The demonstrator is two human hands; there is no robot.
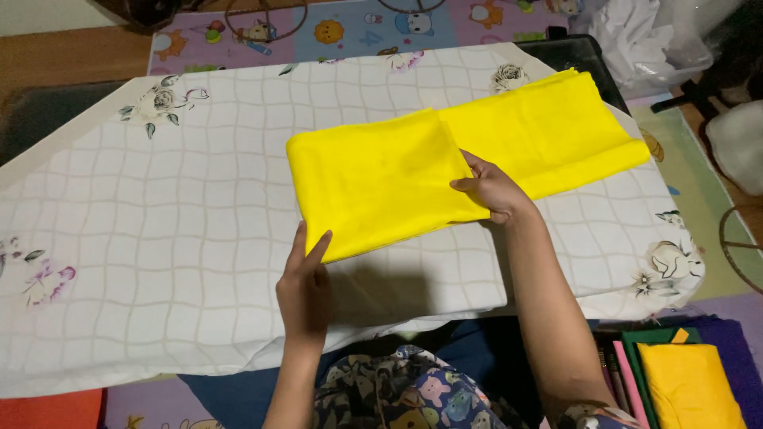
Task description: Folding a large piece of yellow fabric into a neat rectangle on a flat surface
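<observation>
Left hand (304,280): forearm rising from bottom edge, fingers extended upward, thumb splayed, pinching. Right hand (494,189): forearm angled up-left from lower right, wrist bent, fingers curled inward, gripping. Hands well apart.

This looks like a room in a home. A children's play mat (342,32) with cartoon animals covers the wooden floor (71,56) beyond the far edge of the bench. A white checked sheet with printed flowers (159,206) drapes the bench. Folded coloured cloths (683,381) are stacked on the floor off its near right corner.
</observation>
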